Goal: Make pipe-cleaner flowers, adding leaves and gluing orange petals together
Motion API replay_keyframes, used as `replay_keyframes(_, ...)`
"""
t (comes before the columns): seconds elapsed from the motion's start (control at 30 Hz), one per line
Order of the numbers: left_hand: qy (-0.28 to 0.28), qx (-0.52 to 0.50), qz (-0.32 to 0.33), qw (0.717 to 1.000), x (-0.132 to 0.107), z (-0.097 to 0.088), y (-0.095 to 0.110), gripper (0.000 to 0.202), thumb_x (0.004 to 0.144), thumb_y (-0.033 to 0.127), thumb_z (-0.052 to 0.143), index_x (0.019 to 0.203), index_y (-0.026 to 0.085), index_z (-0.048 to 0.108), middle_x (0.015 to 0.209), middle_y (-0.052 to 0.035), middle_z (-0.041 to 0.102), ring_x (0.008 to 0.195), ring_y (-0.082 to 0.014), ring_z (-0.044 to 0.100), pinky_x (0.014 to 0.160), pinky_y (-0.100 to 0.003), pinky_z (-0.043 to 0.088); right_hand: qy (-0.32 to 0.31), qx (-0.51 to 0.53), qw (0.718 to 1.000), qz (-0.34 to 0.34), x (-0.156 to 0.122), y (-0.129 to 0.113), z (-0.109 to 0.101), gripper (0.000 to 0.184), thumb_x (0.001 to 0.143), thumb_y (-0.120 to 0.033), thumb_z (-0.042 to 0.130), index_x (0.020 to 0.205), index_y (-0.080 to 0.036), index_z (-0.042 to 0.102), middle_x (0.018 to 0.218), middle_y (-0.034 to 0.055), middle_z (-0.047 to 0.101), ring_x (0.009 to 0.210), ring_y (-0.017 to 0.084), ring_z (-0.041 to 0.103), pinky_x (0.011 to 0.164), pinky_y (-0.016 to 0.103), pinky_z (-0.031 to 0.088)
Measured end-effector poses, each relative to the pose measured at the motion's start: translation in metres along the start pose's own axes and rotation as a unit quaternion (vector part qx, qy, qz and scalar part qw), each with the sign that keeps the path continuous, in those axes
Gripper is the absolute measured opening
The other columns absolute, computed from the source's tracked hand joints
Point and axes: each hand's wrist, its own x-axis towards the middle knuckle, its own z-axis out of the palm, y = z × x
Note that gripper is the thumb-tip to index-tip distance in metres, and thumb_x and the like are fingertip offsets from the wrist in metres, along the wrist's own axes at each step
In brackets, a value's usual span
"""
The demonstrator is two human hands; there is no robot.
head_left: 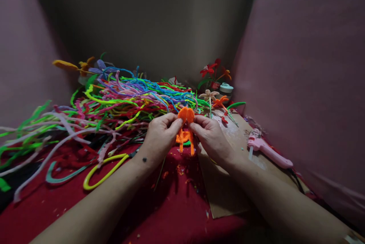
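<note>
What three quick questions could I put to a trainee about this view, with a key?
1. Multiple choice: what colour is the piece that the left hand and right hand hold?
A) blue
B) orange
C) white

2. True or false: the glue gun lies nearer the right hand than the left hand.

3. Fill in: most of the fuzzy stems lie in the ____ half of the picture.

Key: 1. B; 2. true; 3. left.

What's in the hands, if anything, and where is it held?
An orange fuzzy piece; the left hand and right hand pinch its opposite sides, near the rounded top.
</note>
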Motion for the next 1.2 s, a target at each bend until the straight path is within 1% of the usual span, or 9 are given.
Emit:
replay_keyframes(0.2, 0.004, 0.010, 0.012, 1.000, -0.0002, 0.0008, -0.0007, 0.022, 0.078, 0.030, 0.051, 0.063, 0.015, 0.057, 0.052, 0.0039, 0.043, 0.048, -0.0075, 0.035, 0.042, -0.019, 0.027, 0.002, 0.001, 1.000, -0.011, 0.0001, 0.0002, 0.0009, 0.009, 0.073, -0.014, 0.046, 0.066, -0.016, 0.052, 0.054, -0.0056, 0.040, 0.049, 0.007, 0.038, 0.045, 0.020, 0.032)
replay_keyframes(0.3, 0.006, 0.005, 0.012, 1.000, -0.0006, 0.0016, 0.0014, 0.020, 0.077, 0.029, 0.051, 0.064, 0.015, 0.058, 0.052, 0.0038, 0.044, 0.047, -0.0075, 0.035, 0.041, -0.019, 0.028, -0.003, 0.004, 1.000, -0.010, 0.0000, 0.0007, 0.0012, 0.010, 0.073, -0.015, 0.046, 0.070, -0.015, 0.055, 0.056, -0.0047, 0.044, 0.048, 0.007, 0.038, 0.044, 0.020, 0.031)
replay_keyframes(0.43, 0.008, -0.002, 0.014, 1.000, -0.0014, 0.0024, 0.0022, 0.019, 0.077, 0.028, 0.051, 0.065, 0.015, 0.058, 0.051, 0.0043, 0.044, 0.047, -0.0074, 0.035, 0.041, -0.018, 0.027, -0.006, 0.011, 1.000, -0.017, -0.0004, 0.0010, 0.0017, 0.013, 0.072, -0.015, 0.047, 0.073, -0.013, 0.060, 0.058, -0.0037, 0.046, 0.050, 0.008, 0.040, 0.045, 0.020, 0.033)
replay_keyframes(0.63, 0.011, 0.001, 0.016, 1.000, -0.0023, 0.0022, -0.0016, 0.019, 0.078, 0.027, 0.051, 0.064, 0.015, 0.056, 0.053, 0.0048, 0.043, 0.049, -0.0071, 0.034, 0.043, -0.018, 0.028, -0.016, 0.016, 1.000, -0.010, -0.0018, 0.0011, 0.0022, 0.014, 0.076, -0.017, 0.045, 0.075, -0.013, 0.059, 0.056, -0.0045, 0.043, 0.046, 0.008, 0.041, 0.042, 0.020, 0.032)
replay_keyframes(0.77, 0.014, -0.005, 0.022, 1.000, -0.0018, 0.0034, -0.0020, 0.018, 0.078, 0.024, 0.051, 0.063, 0.015, 0.056, 0.053, 0.0054, 0.042, 0.049, -0.0067, 0.034, 0.043, -0.018, 0.028, -0.022, 0.010, 1.000, -0.006, -0.0020, 0.0017, 0.0032, 0.015, 0.079, -0.018, 0.045, 0.079, -0.013, 0.059, 0.055, -0.0045, 0.044, 0.042, 0.008, 0.043, 0.039, 0.020, 0.032)
replay_keyframes(0.87, 0.015, -0.008, 0.020, 1.000, -0.0016, 0.0040, -0.0015, 0.017, 0.078, 0.023, 0.051, 0.065, 0.015, 0.057, 0.052, 0.0057, 0.042, 0.049, -0.0066, 0.033, 0.042, -0.018, 0.028, -0.027, 0.002, 1.000, -0.012, -0.0013, 0.0024, 0.0036, 0.017, 0.080, -0.018, 0.044, 0.081, -0.013, 0.060, 0.050, -0.0050, 0.045, 0.040, 0.009, 0.042, 0.038, 0.021, 0.033)
replay_keyframes(1.03, 0.014, -0.012, 0.017, 1.000, -0.0023, 0.0042, -0.0014, 0.016, 0.078, 0.023, 0.051, 0.066, 0.015, 0.058, 0.053, 0.0049, 0.045, 0.049, -0.0068, 0.035, 0.042, -0.018, 0.029, -0.018, -0.016, 0.999, -0.035, 0.0001, 0.0042, 0.0030, 0.019, 0.081, -0.019, 0.044, 0.083, -0.013, 0.063, 0.046, -0.0048, 0.047, 0.043, 0.010, 0.046, 0.043, 0.021, 0.038)
replay_keyframes(1.2, 0.017, -0.026, 0.013, 0.999, -0.0014, 0.0053, -0.0038, 0.016, 0.077, 0.025, 0.052, 0.066, 0.015, 0.059, 0.052, 0.0048, 0.046, 0.046, -0.0064, 0.036, 0.040, -0.017, 0.029, -0.019, -0.030, 0.999, -0.034, 0.0001, 0.0050, 0.0030, 0.022, 0.081, -0.016, 0.043, 0.084, -0.014, 0.064, 0.047, -0.0044, 0.049, 0.045, 0.009, 0.046, 0.044, 0.020, 0.037)
